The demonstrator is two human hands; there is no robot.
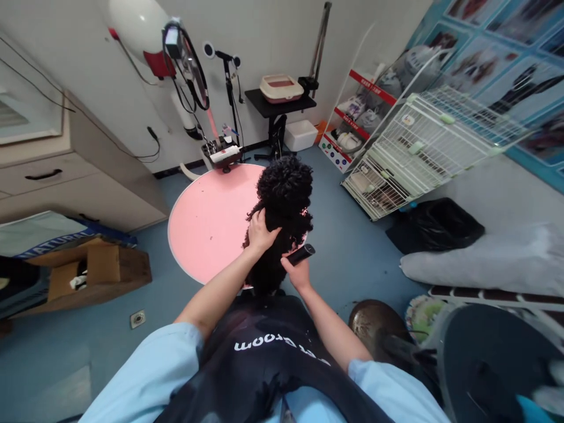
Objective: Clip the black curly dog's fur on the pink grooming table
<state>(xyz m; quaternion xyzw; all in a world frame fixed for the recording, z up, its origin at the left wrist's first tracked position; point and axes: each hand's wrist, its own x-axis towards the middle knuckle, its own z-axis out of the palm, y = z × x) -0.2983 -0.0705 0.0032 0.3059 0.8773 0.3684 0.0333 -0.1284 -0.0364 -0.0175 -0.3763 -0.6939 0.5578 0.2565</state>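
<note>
A black curly-haired dog (285, 185) stands on the round pink grooming table (207, 217), at its right side near my body. My left hand (261, 232) rests on the dog's back with its thumb stretched out and its fingers spread in the fur. Wrapped round a black, cylinder-shaped hair clipper (302, 254), my right hand (296, 271) is at the dog's right flank. The clipper's end points up and to the right; its blade is hidden against the dark coat. Small dark bits of hair lie on the table top.
A tool tray (224, 154) is fixed at the table's far edge, below a hanging dryer (187, 64). Wire cages (409, 147) stand to the right, with a black stool (374, 323) nearer me. A cardboard box (103, 267) and cabinet (110, 170) are on the left.
</note>
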